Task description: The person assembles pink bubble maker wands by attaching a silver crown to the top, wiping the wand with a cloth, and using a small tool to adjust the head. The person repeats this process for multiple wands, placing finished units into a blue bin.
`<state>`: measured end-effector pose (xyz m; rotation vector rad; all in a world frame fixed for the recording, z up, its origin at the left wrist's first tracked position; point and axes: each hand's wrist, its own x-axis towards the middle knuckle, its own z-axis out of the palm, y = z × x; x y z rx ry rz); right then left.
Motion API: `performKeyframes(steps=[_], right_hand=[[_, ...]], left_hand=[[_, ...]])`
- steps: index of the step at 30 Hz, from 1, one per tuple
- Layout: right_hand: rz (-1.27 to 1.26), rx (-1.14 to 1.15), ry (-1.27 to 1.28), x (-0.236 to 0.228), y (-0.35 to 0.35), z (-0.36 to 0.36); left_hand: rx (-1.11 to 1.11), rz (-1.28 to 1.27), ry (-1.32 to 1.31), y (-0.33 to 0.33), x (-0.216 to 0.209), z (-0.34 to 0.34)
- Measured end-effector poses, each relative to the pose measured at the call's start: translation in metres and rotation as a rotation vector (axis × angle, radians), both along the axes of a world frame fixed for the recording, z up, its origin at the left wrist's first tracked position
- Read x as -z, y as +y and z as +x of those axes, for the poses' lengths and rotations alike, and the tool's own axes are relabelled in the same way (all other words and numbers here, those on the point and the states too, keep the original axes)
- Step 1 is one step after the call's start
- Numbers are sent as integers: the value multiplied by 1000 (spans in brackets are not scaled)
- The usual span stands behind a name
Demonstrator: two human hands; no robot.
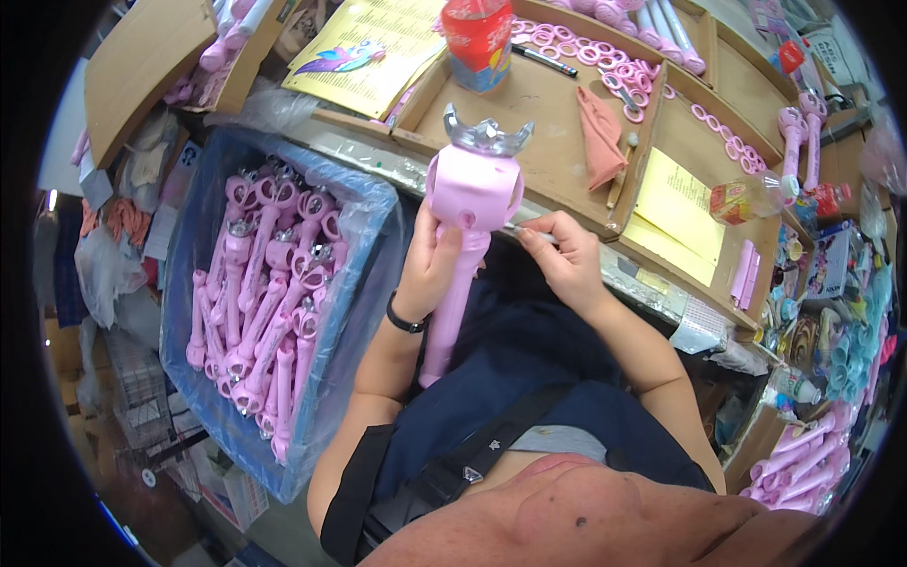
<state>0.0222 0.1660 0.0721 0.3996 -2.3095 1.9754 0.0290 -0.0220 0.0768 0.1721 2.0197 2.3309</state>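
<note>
My left hand is wrapped round the neck of a pink toy wand. The wand stands nearly upright in front of me, with a round hollow head and a silver crown on top; its handle reaches down toward my lap. At the right side of the wand's head, my right hand is closed in a pinch on a thin pale stick. The stick's tip points at the wand just below the head; whether it touches cannot be made out.
To my left stands a blue plastic-lined bin of pink wands. Cardboard trays ahead hold pink rings, a marker, an orange cloth and yellow paper. A red-labelled bottle stands there. More pink parts lie at lower right.
</note>
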Motion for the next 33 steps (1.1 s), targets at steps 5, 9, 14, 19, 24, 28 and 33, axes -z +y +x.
performKeyframes(steps=[5, 9, 14, 19, 24, 28, 33], right_hand=[[-231, -49, -551, 3, 17, 15], [321, 449, 221, 3, 79, 8], [848, 577, -97, 14, 168, 5], [840, 427, -124, 26, 208, -18], [859, 365, -16, 46, 238, -86], [1021, 270, 16, 68, 248, -114], [834, 316, 92, 87, 251, -107]], left_hand=[[120, 57, 72, -7, 17, -4], [12, 174, 19, -24, 28, -10], [-58, 660, 80, -44, 47, -23], [18, 567, -68, -48, 70, -1], [36, 531, -114, -61, 71, 18], [38, 795, -25, -69, 70, 21], [-67, 652, -93, -71, 69, 25]])
